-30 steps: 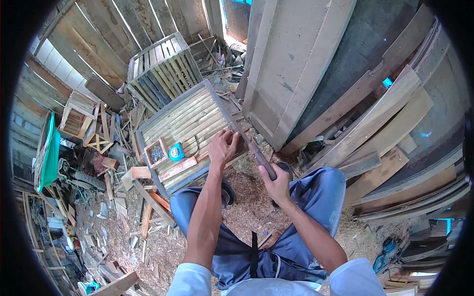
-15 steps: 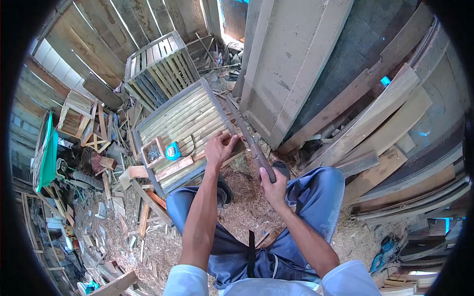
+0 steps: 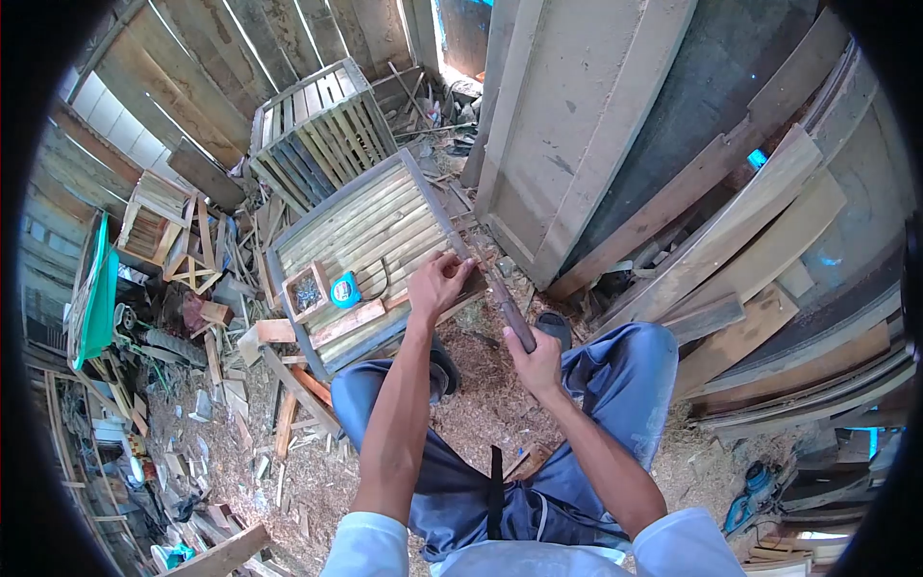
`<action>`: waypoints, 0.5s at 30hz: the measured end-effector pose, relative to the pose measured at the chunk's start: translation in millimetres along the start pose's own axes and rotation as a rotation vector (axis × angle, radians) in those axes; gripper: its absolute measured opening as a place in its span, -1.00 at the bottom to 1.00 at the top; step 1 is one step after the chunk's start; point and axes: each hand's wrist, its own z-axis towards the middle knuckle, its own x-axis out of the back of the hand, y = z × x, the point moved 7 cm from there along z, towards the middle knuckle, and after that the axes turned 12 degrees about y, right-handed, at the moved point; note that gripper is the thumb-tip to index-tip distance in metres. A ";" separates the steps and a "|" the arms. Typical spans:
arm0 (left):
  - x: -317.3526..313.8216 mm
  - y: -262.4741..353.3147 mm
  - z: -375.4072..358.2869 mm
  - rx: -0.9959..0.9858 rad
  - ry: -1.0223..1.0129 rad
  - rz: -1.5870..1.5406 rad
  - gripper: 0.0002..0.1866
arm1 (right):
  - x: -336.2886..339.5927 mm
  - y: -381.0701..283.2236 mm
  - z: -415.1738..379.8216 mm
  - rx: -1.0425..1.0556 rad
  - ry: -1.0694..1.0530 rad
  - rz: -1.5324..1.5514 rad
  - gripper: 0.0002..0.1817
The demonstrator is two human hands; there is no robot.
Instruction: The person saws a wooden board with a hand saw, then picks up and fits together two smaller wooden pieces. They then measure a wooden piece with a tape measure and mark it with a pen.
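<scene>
My right hand [image 3: 537, 363] is closed around a long tool with a dark, round handle [image 3: 516, 327]. The tool points up and left, and its far part is hard to make out against the panel edge. My left hand [image 3: 442, 285] rests at the right side of a slatted wooden panel [image 3: 370, 226], thumb and fingers pinched together near its grey frame. What is between those fingers, if anything, is too small to see. On the panel lie a blue tape measure [image 3: 345, 289], a small wooden box [image 3: 307, 291] of nail-like metal pieces and a loose wood strip [image 3: 348, 325].
A slatted crate [image 3: 322, 130] stands behind the panel. Leaning boards [image 3: 740, 250] and a large door-like panel [image 3: 577, 135] line the right. Wood scraps and shavings cover the ground. A green tub-like object [image 3: 96, 293] is at left, with a blue power tool [image 3: 748, 495] at lower right.
The tool's far part, which showed clearly along the panel's right side, is now harder to see. My right hand has shifted slightly down and right. The left stays pinched at the panel edge.
</scene>
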 end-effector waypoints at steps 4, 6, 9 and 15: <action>-3.1 -1.1 0.9 0.011 -0.003 -0.020 -0.50 | 0.0 -4.3 -1.9 0.106 0.051 -0.014 -0.64; -3.9 -2.2 2.0 0.022 -0.012 -0.014 -0.50 | -0.6 -6.0 -2.1 0.108 0.020 -0.039 -0.63; -4.5 -2.0 3.0 0.039 -0.025 0.008 -0.52 | -2.2 -5.8 -2.2 0.097 -0.009 -0.050 -0.65; -7.9 -7.9 4.5 0.057 -0.016 0.031 -0.56 | -6.7 -5.8 -5.3 0.203 0.010 -0.048 -0.68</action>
